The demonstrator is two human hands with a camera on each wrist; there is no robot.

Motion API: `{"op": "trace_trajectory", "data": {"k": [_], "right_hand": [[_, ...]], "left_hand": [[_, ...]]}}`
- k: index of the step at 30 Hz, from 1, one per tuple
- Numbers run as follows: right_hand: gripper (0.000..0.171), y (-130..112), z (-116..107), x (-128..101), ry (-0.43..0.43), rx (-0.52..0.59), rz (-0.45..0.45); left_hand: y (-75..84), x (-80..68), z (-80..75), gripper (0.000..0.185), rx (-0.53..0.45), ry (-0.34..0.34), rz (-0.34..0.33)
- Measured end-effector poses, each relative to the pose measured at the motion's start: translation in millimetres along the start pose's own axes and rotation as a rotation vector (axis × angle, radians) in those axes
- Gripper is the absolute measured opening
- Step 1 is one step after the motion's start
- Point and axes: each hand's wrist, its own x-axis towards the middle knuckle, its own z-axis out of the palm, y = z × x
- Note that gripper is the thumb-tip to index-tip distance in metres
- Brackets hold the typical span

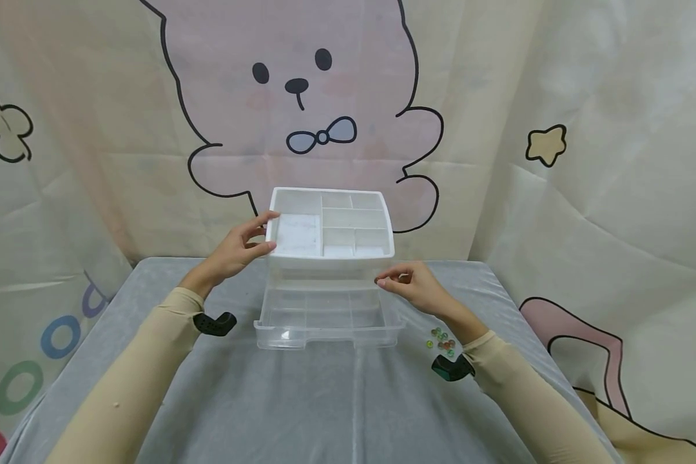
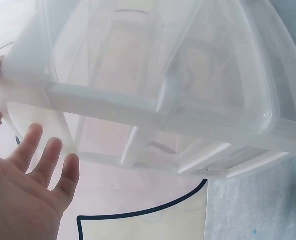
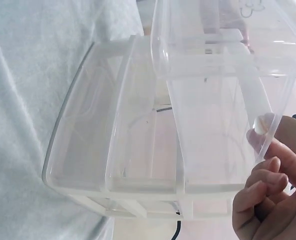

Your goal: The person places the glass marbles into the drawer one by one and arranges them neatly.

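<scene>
A clear plastic drawer box with a white compartmented top (image 1: 356, 219) stands at the table's middle. Its clear divided drawer (image 1: 327, 338) juts out toward me at the front. With thumb and index finger, my left hand (image 1: 232, 254) touches the left edge of the top; in the left wrist view its other fingers (image 2: 50, 157) are spread beside the box. My right hand (image 1: 416, 287) pinches a small reddish-brown marble (image 1: 376, 280) at the drawer's right rim. In the right wrist view those fingertips show partly through the clear wall.
Several green, orange and clear marbles (image 1: 441, 341) lie loose on the grey cloth-covered table (image 1: 301, 406), close to my right wrist. A printed curtain with a bear figure (image 1: 301, 38) hangs right behind the box, and more curtain hangs at both sides.
</scene>
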Motion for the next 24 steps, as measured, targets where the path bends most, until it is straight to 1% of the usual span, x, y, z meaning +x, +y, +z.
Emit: {"op": "trace_trajectory", "data": {"k": [5,7,13,24], "right_hand": [[0.017,-0.8,2.6,1.3,0.01,0.003,-0.004],[0.019,-1.2,3.5,1.9,0.009,0.003,0.007],[0.022,-1.9,6.4,3.0,0.01,-0.006,0.042],[0.02,-2.2,4.5,4.3,0.01,-0.016,0.053]], "left_hand": [[-2.8,1.7,0.9,0.062,-0.014,0.005,0.017],[-3.1,1.7,1.0,0.062,-0.017,0.006,0.017],[-1.5,-0.3,1.1,0.062,-0.015,0.003,0.005],[-1.8,2.4,-0.7,0.061,-0.012,0.004,-0.018]]}}
